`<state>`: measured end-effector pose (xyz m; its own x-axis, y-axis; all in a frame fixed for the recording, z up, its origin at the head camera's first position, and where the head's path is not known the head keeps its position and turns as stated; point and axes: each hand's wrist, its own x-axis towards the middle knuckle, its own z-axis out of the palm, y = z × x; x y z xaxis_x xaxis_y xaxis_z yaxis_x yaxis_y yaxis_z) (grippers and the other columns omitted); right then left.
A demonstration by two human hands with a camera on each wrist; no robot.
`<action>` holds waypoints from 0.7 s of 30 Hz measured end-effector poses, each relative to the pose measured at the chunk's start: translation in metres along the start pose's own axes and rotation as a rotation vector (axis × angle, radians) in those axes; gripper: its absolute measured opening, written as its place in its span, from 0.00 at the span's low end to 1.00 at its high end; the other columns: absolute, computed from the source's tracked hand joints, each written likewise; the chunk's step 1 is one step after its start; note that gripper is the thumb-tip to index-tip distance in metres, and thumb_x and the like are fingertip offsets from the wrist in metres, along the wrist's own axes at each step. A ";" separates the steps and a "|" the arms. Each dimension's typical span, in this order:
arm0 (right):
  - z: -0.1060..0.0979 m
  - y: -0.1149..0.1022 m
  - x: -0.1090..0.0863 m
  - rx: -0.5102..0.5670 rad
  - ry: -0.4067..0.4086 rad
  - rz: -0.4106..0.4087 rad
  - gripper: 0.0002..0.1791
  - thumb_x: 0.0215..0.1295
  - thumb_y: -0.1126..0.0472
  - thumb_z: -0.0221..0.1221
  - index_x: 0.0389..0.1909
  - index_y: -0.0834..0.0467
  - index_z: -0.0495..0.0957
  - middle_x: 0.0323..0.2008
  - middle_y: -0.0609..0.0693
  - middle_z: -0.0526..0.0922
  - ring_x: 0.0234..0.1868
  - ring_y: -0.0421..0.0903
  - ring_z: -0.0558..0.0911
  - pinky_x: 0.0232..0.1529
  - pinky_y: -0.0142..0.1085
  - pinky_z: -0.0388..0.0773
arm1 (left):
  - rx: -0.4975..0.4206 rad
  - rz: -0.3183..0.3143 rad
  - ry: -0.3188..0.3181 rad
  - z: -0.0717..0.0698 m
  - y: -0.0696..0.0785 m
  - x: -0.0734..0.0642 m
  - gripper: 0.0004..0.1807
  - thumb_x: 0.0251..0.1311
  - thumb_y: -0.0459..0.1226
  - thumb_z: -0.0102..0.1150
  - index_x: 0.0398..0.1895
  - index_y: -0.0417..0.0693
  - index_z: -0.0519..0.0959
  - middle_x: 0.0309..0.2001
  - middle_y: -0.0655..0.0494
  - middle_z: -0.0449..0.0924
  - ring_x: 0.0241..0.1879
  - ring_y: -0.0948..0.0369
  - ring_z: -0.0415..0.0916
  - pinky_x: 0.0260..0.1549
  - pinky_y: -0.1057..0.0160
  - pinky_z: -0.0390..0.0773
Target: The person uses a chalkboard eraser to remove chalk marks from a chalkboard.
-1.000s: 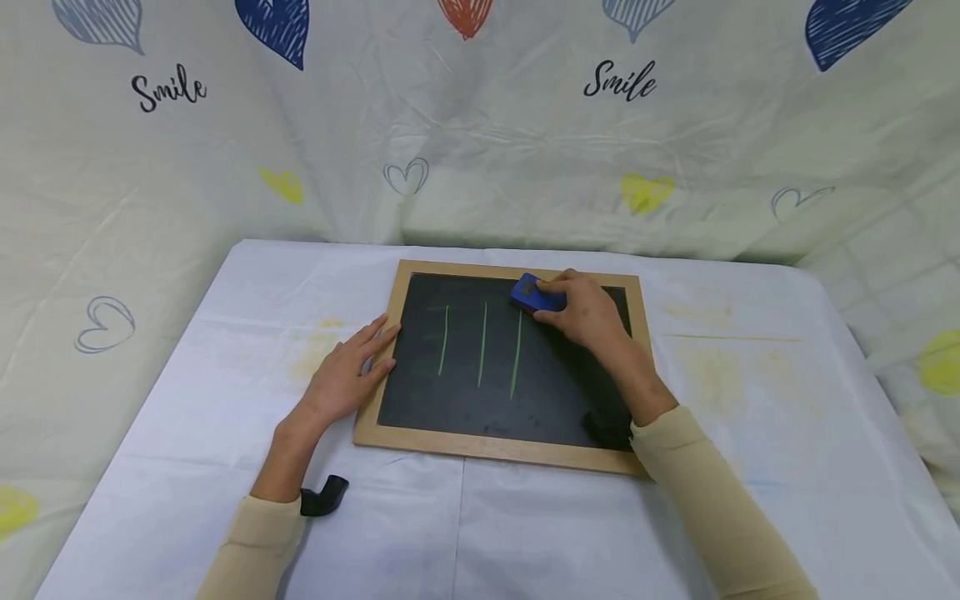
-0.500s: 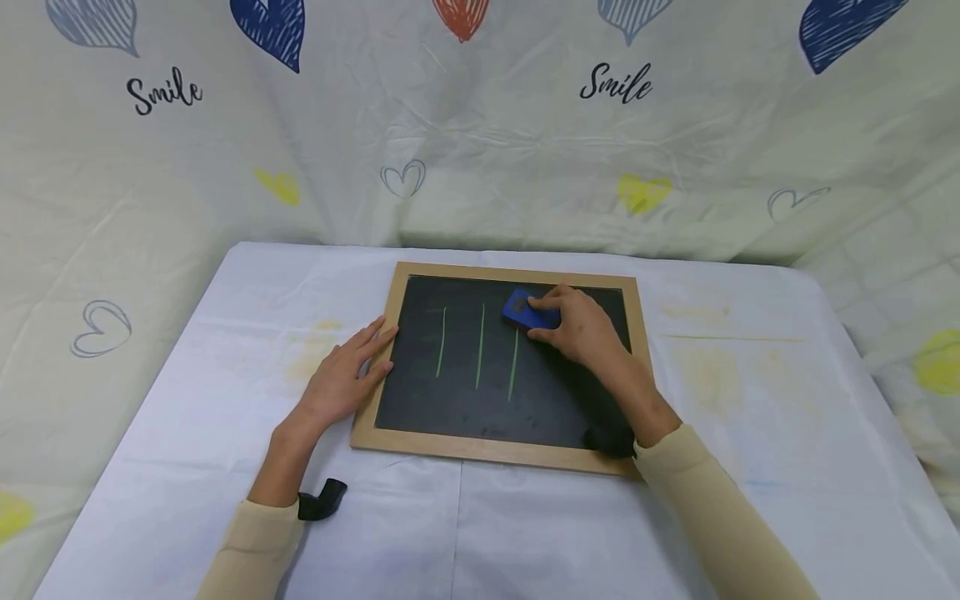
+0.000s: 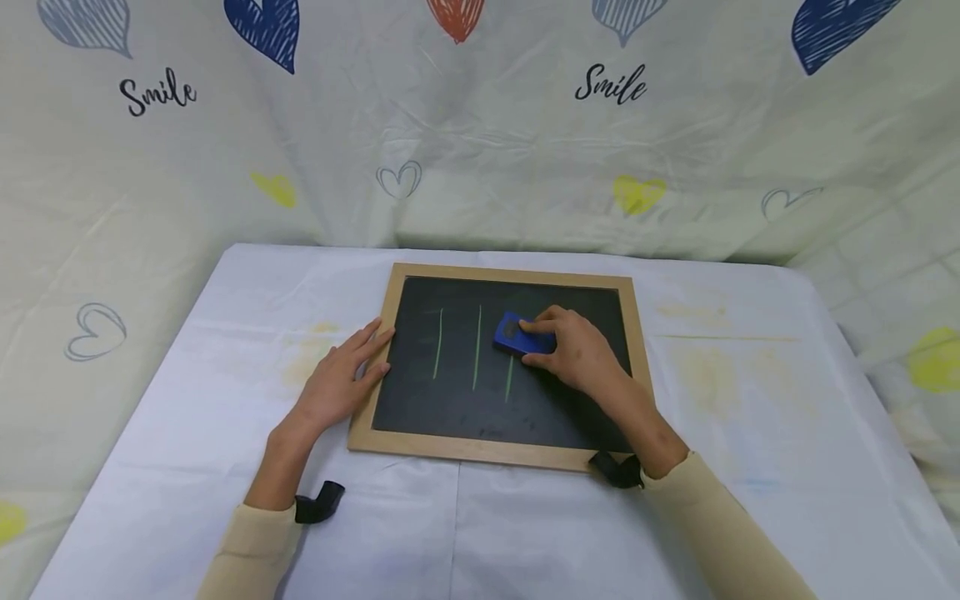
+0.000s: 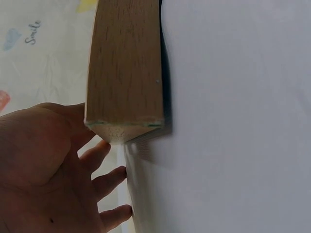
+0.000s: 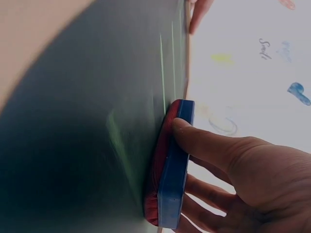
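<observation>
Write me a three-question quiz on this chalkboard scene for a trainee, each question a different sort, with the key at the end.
1. Short answer: Which hand holds the blue board eraser?

2. Multiple choice: What colour is the eraser's soft pad, seen in the right wrist view?
A) yellow
B) red
C) white

3. True or false: In the head view, the left hand has fingers on the left side of the chalkboard's wooden frame.

Key:
1. The right hand
2. B
3. True
</observation>
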<state>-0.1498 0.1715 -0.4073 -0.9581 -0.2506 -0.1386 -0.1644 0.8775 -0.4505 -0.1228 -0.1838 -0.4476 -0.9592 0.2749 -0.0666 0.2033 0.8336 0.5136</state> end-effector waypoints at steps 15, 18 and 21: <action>0.009 -0.006 -0.025 -0.026 0.007 -0.027 0.33 0.61 0.52 0.75 0.67 0.49 0.79 0.64 0.55 0.80 0.68 0.60 0.77 0.65 0.57 0.78 | -0.010 -0.006 0.002 0.000 0.000 0.001 0.33 0.76 0.44 0.56 0.81 0.52 0.63 0.84 0.47 0.53 0.82 0.40 0.53 0.76 0.25 0.50; 0.011 -0.008 -0.031 -0.024 0.006 -0.037 0.32 0.61 0.53 0.75 0.67 0.49 0.80 0.64 0.54 0.80 0.68 0.60 0.77 0.65 0.57 0.79 | -0.003 -0.004 0.003 0.000 0.000 0.001 0.33 0.76 0.44 0.56 0.81 0.52 0.63 0.84 0.47 0.53 0.82 0.40 0.54 0.76 0.25 0.50; 0.013 -0.009 -0.038 -0.022 0.008 -0.047 0.32 0.61 0.53 0.75 0.67 0.49 0.80 0.63 0.54 0.81 0.67 0.59 0.78 0.64 0.56 0.79 | -0.003 -0.008 -0.001 0.000 -0.001 0.001 0.33 0.77 0.44 0.56 0.81 0.53 0.62 0.84 0.48 0.53 0.82 0.41 0.53 0.77 0.26 0.49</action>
<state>-0.1088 0.1675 -0.4089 -0.9511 -0.2885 -0.1105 -0.2142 0.8736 -0.4368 -0.1239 -0.1844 -0.4480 -0.9606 0.2686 -0.0713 0.1950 0.8341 0.5160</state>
